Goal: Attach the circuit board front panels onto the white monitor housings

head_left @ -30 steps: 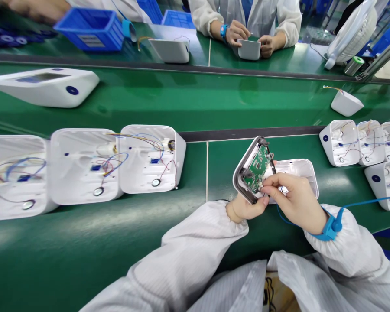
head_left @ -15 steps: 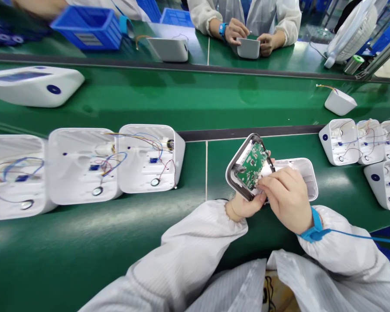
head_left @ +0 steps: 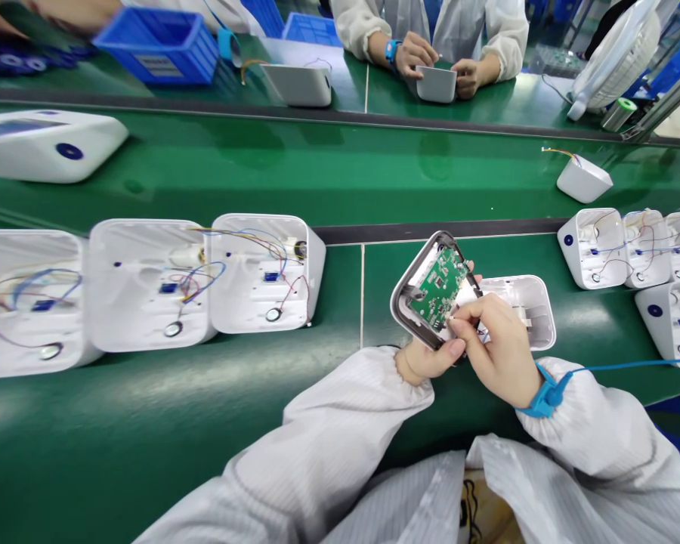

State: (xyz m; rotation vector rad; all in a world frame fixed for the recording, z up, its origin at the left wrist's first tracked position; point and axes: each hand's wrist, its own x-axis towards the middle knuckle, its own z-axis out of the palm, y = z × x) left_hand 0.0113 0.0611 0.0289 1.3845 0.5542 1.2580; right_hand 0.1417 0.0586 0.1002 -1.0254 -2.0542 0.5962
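My left hand [head_left: 428, 360] grips the lower edge of a grey-rimmed cover panel [head_left: 409, 293] that carries a green circuit board [head_left: 440, 286], tilted up above the table. My right hand [head_left: 502, 346] pinches at the board's lower right edge, fingers closed on something too small to make out. Behind both hands an open white housing [head_left: 526, 306] lies on the green mat. A blue wrist strap [head_left: 545, 397] with a coiled cord sits on my right wrist.
Three open white housings [head_left: 261, 276] with coloured wires lie to the left, several more [head_left: 629, 245] at the right. A closed white unit [head_left: 45, 143] and a small housing [head_left: 582, 180] ride the conveyor. Across it, a person's hands [head_left: 425, 57] hold a white part; a blue bin [head_left: 159, 41] stands there.
The cover panel has tilted slightly flatter and shifted left. My right hand moved in closer over its lower edge. The units on the conveyor have drifted left.
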